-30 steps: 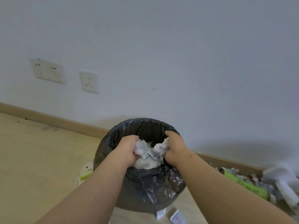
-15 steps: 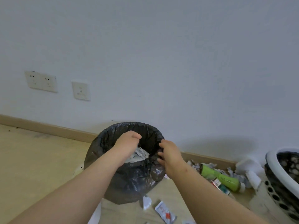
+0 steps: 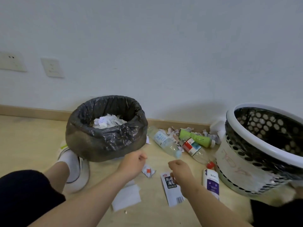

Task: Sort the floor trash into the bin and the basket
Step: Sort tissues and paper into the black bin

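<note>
The bin, lined with a black bag, stands by the wall with crumpled paper inside. At the right stands the white perforated basket with a dark liner. My left hand and my right hand hover low in front of the bin, fingers loosely curled, holding nothing. Below them on the floor lie a small crumpled wrapper, a long white packet, a flat tissue and a small white-and-purple bottle.
Between bin and basket lie a clear bottle, a red-labelled bottle, a green bottle and paper scraps. My white shoe rests left of the bin. Wall sockets sit at the upper left.
Both hands let the paper wad drop into the bin and drew back down toward the floor. The view swung right and down, bringing the basket and floor trash into sight.
</note>
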